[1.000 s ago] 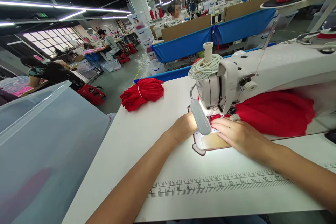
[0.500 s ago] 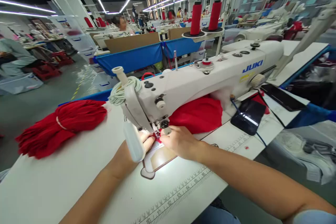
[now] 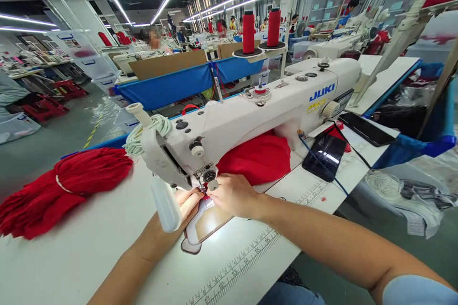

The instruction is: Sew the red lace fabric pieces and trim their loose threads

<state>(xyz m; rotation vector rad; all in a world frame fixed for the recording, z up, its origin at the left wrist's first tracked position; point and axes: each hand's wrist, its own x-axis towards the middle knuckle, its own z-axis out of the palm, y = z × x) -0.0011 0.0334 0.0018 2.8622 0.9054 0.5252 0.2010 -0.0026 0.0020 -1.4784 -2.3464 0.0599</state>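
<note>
At the needle of a white sewing machine [image 3: 246, 121], both hands meet over red fabric [image 3: 259, 159]. The bulk of that fabric lies bunched under the machine's arm. My right hand [image 3: 234, 195] is closed, its fingertips pinching the fabric's edge just right of the presser foot. From the left comes my left hand [image 3: 188, 202], its fingers pressed together on the fabric by the foot. A pale plastic piece [image 3: 166, 205] hanging from the machine head covers part of it. The fabric between the fingertips is mostly hidden.
Left on the white table [image 3: 118, 228] lies a tied bundle of red fabric [image 3: 67, 188]. Two dark phone-like devices, one a black phone [image 3: 368, 128], lie at the right. Red thread cones [image 3: 248, 33] stand behind the machine. A printed ruler [image 3: 243, 264] runs along the front.
The camera view has shifted, so the machine and bundle appear farther left. Both hands remain by the needle, and less red fabric shows between the fingertips.
</note>
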